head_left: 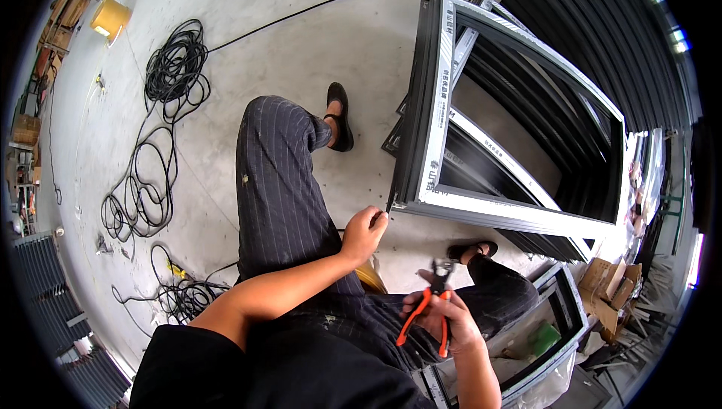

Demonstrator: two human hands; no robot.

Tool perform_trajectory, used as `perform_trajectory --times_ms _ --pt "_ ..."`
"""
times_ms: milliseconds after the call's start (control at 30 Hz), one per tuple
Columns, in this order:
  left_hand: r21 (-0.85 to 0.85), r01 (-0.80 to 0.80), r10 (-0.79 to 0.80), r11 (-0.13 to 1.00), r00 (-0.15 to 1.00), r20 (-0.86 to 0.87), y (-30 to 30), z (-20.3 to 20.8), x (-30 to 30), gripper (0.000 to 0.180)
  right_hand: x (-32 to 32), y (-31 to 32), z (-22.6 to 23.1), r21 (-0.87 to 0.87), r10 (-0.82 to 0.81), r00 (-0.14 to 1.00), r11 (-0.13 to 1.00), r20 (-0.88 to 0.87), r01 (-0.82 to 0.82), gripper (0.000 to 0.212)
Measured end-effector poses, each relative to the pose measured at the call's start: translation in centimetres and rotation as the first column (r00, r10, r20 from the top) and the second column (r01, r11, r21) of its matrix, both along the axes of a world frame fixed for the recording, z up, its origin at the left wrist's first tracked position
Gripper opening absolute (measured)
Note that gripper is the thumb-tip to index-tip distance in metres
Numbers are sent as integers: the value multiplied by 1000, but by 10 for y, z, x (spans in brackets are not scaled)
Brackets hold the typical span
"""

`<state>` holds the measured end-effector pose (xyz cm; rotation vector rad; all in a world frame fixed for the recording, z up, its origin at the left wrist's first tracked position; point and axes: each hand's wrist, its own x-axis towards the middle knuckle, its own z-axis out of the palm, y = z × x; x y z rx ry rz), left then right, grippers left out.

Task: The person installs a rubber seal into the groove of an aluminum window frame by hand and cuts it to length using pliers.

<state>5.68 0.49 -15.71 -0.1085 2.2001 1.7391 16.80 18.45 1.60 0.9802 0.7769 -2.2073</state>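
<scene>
My left hand [363, 234] is closed in a pinch beside the near left corner of a stacked window frame [444, 108]. Between its fingertips is the end of a thin black strip [389, 203] that runs up along the frame's dark edge. In my right hand [456, 317] is a pair of cutting pliers [438, 286] with orange handles. Its metal head points away from me, and the handles are spread apart. The pliers are over my right thigh, apart from the frame. The frame has dark sides and a pale protective film with printing.
Further dark frames lie beneath and behind, beside a stack of long black profiles [624, 40]. Coiled black cable [177, 70] lies on the floor at left, near a yellow bucket [110, 19]. Another frame [568, 304] and a cardboard box [602, 285] are at lower right.
</scene>
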Motion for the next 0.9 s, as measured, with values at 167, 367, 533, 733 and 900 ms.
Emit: perform_trajectory --times_ms 167,367,533,733,900 --pt "-36 -1 4 999 996 86 1 13 -6 29 -31 -4 -15 -60 -151 989 987 -7 150 62" --pt "105 -25 6 994 985 175 0 0 -5 26 -46 4 -42 375 379 925 862 -32 -341 58" --pt "151 -24 -9 988 977 213 -2 7 -9 20 -85 0 -62 942 852 520 121 63 -313 47" --pt "196 -20 -33 980 963 266 -8 17 -12 16 -106 11 -90 970 927 374 75 18 -232 45" --pt "72 55 -61 996 995 76 -10 20 -16 16 -110 13 -99 960 941 338 88 7 -265 46"
